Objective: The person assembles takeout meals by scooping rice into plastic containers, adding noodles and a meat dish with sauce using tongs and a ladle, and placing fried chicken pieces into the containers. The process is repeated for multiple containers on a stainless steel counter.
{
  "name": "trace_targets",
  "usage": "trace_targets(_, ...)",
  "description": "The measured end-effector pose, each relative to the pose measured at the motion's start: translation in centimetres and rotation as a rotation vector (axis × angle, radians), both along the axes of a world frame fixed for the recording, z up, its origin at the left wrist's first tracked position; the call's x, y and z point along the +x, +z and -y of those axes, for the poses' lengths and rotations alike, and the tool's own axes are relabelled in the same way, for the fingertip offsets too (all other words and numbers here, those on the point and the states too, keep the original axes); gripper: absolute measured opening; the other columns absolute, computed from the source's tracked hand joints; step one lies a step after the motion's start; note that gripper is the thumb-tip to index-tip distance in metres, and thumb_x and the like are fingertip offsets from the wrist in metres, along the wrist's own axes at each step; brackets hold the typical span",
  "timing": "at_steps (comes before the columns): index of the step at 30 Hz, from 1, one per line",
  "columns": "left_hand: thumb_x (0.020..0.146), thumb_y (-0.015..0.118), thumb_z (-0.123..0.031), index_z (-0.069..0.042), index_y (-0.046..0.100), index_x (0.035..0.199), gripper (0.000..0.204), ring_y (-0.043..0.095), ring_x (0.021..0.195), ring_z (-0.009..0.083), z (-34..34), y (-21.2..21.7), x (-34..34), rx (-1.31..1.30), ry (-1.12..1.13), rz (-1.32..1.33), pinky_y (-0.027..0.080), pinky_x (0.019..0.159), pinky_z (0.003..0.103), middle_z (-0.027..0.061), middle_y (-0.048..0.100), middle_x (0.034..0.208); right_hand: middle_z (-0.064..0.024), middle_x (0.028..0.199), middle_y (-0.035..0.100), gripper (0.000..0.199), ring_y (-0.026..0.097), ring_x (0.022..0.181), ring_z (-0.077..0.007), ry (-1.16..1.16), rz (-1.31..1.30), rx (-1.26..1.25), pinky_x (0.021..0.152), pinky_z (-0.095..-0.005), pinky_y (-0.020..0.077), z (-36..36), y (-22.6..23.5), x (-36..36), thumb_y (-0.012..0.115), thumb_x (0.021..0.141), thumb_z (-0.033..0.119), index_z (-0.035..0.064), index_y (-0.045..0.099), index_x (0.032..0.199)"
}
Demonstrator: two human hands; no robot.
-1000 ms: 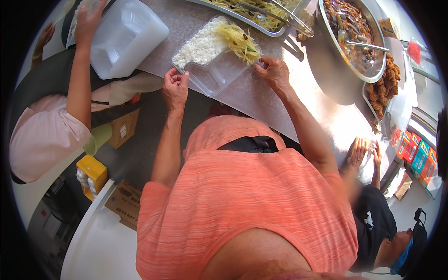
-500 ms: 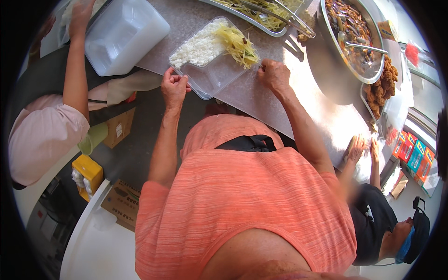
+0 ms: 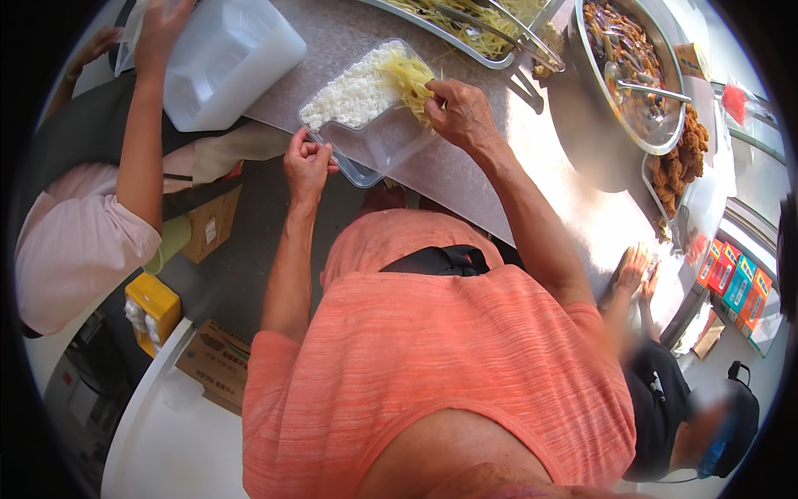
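A clear compartment meal tray [image 3: 370,176] juts over the near edge of the table. White rice [image 3: 349,93] fills its left compartment, and yellow shredded potato [image 3: 407,76] lies in the far right one. The near compartments hold no food. My left hand [image 3: 306,166] pinches the tray's near left corner between thumb and fingers. Over the potato, my right hand [image 3: 462,116] has its thumb and forefinger drawn together at the shreds. Whatever is between those fingertips is hidden.
At the far side are a metal tray [image 3: 509,60] of shredded potato with tongs [image 3: 524,35], a bowl [image 3: 662,148] of cooked vegetables with a ladle, and fried pieces [image 3: 677,170]. Stacked clear containers [image 3: 229,66] stand left, beside a co-worker's arm [image 3: 141,150]. Another person's hands [image 3: 636,266] rest right.
My right hand has left the tray's right edge and moved inward over the potato. My left hand keeps its hold on the corner. The left co-worker's hand has shifted near the containers.
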State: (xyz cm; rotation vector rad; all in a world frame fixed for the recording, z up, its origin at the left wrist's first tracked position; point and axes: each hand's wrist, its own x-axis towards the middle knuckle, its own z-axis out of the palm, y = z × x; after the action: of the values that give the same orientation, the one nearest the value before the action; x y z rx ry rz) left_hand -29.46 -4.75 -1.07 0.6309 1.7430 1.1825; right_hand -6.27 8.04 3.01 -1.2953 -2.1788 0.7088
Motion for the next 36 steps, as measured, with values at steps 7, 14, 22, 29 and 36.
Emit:
trace_targets(7,0.081,0.061,0.002,0.008,0.036,0.13,0.055,0.057,0.057,0.0098,1.5,0.4,-0.1,-0.022,0.043,0.026,0.05,0.046,0.021,0.0055,0.057,0.074,-0.0209,0.079,0.064,0.015,0.064,0.075,-0.0385,0.062,0.566,0.004,0.063,-0.0471,0.0503,-5.9,-1.5,1.7,0.044,0.085,0.012,0.0035,0.056,0.089)
trace_targets(14,0.081,0.061,0.001,0.008,0.038,0.128,0.053,0.057,0.056,0.0095,2.0,0.1,-0.3,-0.003,0.045,0.019,0.05,0.046,0.021,0.0051,0.057,0.074,-0.0198,0.087,0.067,0.022,0.066,0.083,-0.034,0.004,0.75,-0.062,0.073,-0.0433,0.0527,-6.5,-3.0,0.5,0.046,0.083,0.015,0.0035,0.062,0.094)
trace_targets(22,0.081,0.062,0.0,0.008,0.038,0.128,0.053,0.058,0.057,0.0096,2.0,-0.3,-0.8,-0.001,0.013,0.02,0.05,0.047,0.022,0.0053,0.058,0.074,-0.019,0.081,0.066,0.017,0.066,0.079,-0.0346,0.015,0.658,-0.203,0.068,-0.0423,0.0529,-5.6,-3.1,4.5,0.059,0.071,0.015,0.005,0.068,0.081)
trace_targets(29,0.081,0.06,0.002,0.008,0.039,0.126,0.051,0.058,0.056,0.0102,2.0,-0.3,-0.8,0.006,0.015,0.033,0.051,0.045,0.022,0.0059,0.057,0.074,-0.0198,0.076,0.065,0.017,0.065,0.075,-0.0342,0.048,0.658,-0.241,0.067,-0.0431,0.0526,0.5,-1.5,7.3,0.059,0.069,0.015,0.0031,0.067,0.078)
trace_targets(36,0.081,0.06,0.002,0.008,0.037,0.127,0.052,0.058,0.056,0.0102,2.1,-0.3,-1.2,0.012,-0.022,0.038,0.052,0.046,0.022,0.006,0.057,0.075,-0.0206,0.074,0.065,0.017,0.065,0.076,-0.0353,-0.059,0.785,-0.133,0.067,-0.0422,0.0525,1.2,-3.9,6.8,0.057,0.072,0.015,0.0021,0.065,0.079)
